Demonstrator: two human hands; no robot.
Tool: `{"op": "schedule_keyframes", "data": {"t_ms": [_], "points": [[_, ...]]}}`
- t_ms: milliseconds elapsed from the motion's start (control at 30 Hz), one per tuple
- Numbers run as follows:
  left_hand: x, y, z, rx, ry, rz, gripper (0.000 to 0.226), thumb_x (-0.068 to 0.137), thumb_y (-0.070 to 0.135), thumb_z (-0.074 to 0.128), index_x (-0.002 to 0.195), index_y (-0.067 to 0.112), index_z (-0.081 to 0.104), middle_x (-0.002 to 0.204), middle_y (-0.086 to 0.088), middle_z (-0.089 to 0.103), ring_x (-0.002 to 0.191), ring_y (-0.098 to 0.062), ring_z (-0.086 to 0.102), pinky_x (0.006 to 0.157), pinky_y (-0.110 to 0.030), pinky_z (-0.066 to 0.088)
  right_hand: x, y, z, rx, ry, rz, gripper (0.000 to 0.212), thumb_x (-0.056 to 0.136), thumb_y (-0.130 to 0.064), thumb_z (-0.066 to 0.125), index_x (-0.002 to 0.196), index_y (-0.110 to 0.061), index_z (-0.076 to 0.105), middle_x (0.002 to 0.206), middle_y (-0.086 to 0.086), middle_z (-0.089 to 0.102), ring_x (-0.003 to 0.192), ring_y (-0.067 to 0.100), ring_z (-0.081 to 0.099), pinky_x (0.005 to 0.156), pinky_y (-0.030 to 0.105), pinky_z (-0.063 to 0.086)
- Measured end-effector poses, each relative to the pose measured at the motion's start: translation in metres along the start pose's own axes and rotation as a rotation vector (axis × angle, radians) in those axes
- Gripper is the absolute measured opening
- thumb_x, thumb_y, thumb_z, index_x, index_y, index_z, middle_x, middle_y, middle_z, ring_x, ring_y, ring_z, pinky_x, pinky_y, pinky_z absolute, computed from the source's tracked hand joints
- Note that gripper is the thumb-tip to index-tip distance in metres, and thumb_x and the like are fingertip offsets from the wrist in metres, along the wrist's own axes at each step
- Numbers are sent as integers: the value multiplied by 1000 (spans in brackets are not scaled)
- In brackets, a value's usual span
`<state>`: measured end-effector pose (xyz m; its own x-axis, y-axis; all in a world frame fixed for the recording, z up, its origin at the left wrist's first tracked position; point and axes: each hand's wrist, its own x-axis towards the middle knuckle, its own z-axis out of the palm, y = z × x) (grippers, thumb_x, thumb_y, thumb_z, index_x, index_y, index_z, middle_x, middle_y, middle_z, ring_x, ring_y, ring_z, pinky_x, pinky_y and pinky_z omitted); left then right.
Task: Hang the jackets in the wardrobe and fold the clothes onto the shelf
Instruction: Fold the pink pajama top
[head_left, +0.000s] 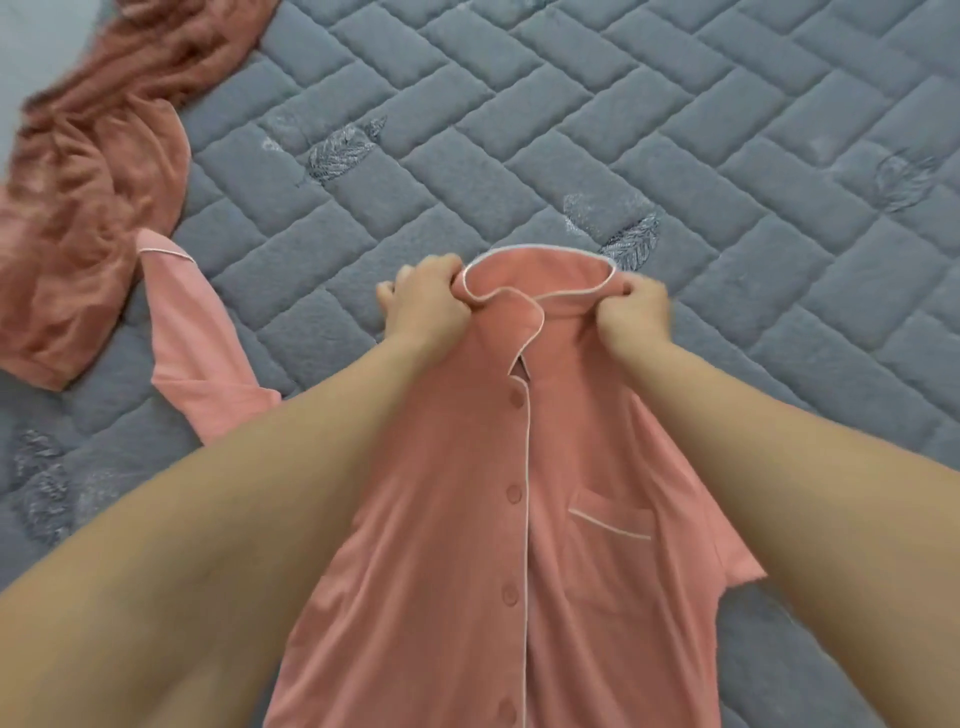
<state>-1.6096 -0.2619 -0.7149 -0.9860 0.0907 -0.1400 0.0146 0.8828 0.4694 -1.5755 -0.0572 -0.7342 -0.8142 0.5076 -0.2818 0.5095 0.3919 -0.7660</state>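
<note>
**Pyjama shirt held at the collar**

Crumpled coral garment (78, 171) lies at the upper left of the frame on a grey quilted mattress (675, 130). At centre, the left hand (426, 301) and right hand (631, 309) grip the shoulders of a pink buttoned pyjama shirt (467, 519), one sleeve trailing left.

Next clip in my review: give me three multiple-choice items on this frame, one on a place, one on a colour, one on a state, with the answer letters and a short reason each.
1. Where do the hands grip the pink shirt?
A. hem
B. shoulders beside the collar
C. pocket

2. What colour is the quilted cover?
A. grey
B. green
C. white

3. How is the shirt front?
A. buttoned
B. wide open
C. inside out

Answers:
1 B, the left hand and right hand bunch fabric on either side of the collar.
2 A, grey quilting.
3 A, buttons run down the closed placket.
</note>
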Motion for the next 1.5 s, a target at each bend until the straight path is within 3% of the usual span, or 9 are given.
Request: {"op": "schedule_keyframes", "data": {"t_ms": [133,333,533,667,767,867,1000,1167,1500], "points": [[-23,-25,-4,128,24,309,28,67,22,45,91,21,60,108,-3,56,99,-29,50,81,-33,20,-29,4,-6,-168,7,-458,18,68,-11,46,57,-25,48,76,0,53,75,20,51,71,37,39],[-112,-118,10,274,-370,473,42,62,22,50,100,31,65,134,3,54,124,-28,45,103,-44,28,-103,79,-3,-949,-305,-736,32,64,-28,38,58,-23,68,73,-5,60,74,24,60,79,38,30],[-109,-182,-39,22,196,-357,34,76,17,52,109,18,63,127,-8,53,113,-36,48,98,-50,39,-74,5,52,-804,-299,-704,32,70,-26,37,74,-13,65,76,7,59,69,33,57,65,40,42],[-85,-246,-71,-769,311,-1033,69,61,47,71,120,18,53,123,-8,60,110,-27,58,96,-43,49,-81,-48,133,-646,-528,-670,32,88,-21,43,111,-11,64,109,11,62,102,34,58,87,45,46],[-85,-241,-89,-1065,201,-935,12,89,30,65,89,20,59,86,4,59,74,-10,51,64,-28,38,-96,-89,194,-515,-733,-472,36,94,-17,48,130,-13,56,131,9,57,120,26,53,104,39,40],[-91,-255,-99,-1235,200,-925,7,76,22,61,72,23,55,74,3,54,71,-15,49,67,-31,37,-110,-127,250,-502,-863,-385,38,97,-24,48,131,-9,55,129,9,61,115,24,56,99,35,44],[-145,-298,-106,-1293,249,-978,17,67,19,55,82,13,61,76,-7,60,69,-20,59,65,-32,49,-135,-171,315,-383,-922,-340,37,95,-27,50,103,7,62,80,11,60,74,23,52,69,34,45],[-176,-324,-82,-1307,146,-1094,27,86,-4,41,70,-2,62,73,-12,74,66,-24,71,63,-28,55,-171,-210,388,-678,-721,-552,52,94,-48,43,127,-9,50,127,15,52,119,35,50,96,43,41],[-169,-353,-77,-1521,45,-1150,32,89,-7,33,80,-7,64,72,-16,74,67,-26,73,70,-35,60,-206,-232,464,-1315,-677,-907,52,94,-55,42,117,-14,63,119,7,62,107,33,60,81,41,48]]}}
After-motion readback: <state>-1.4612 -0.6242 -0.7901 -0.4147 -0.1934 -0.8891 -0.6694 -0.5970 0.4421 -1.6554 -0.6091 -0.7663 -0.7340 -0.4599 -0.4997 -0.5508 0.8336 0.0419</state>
